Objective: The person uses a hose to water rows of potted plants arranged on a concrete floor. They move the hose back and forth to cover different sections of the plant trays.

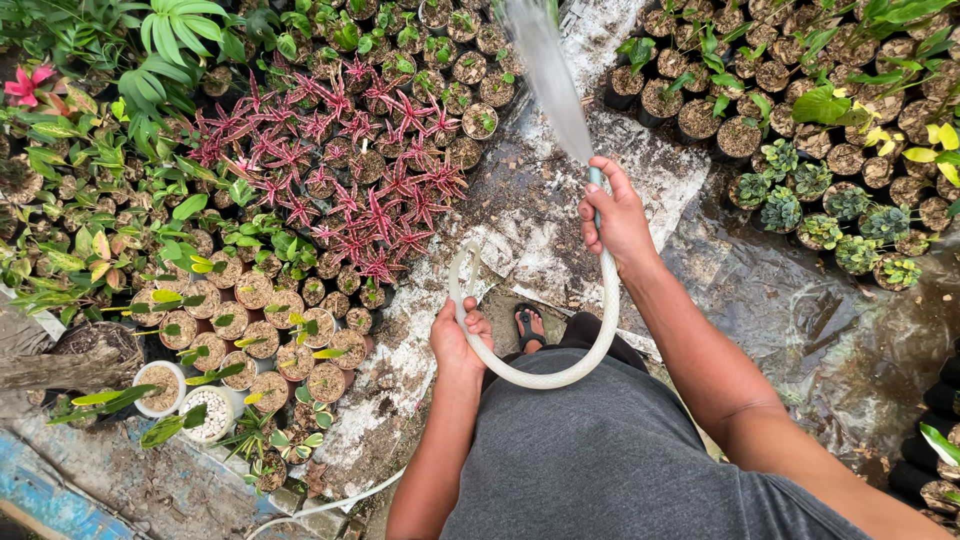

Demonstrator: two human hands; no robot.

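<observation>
1. Our right hand (618, 215) gripped the white hose (560, 378) at its spraying tip; our left hand (455, 340) clutched its loop.
2. We judged the hard water jet (548, 75) might flatten the red-leaved seedlings (360, 180) or wash soil out.

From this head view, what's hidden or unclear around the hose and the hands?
- Hose mouth: covered by the right hand.
- Where the water spray lands: cut off by the top edge.
- Hose source: runs off the bottom edge.
- Left hand fingers: wrapped behind the hose.
- Foot: mostly hidden by the body.
</observation>
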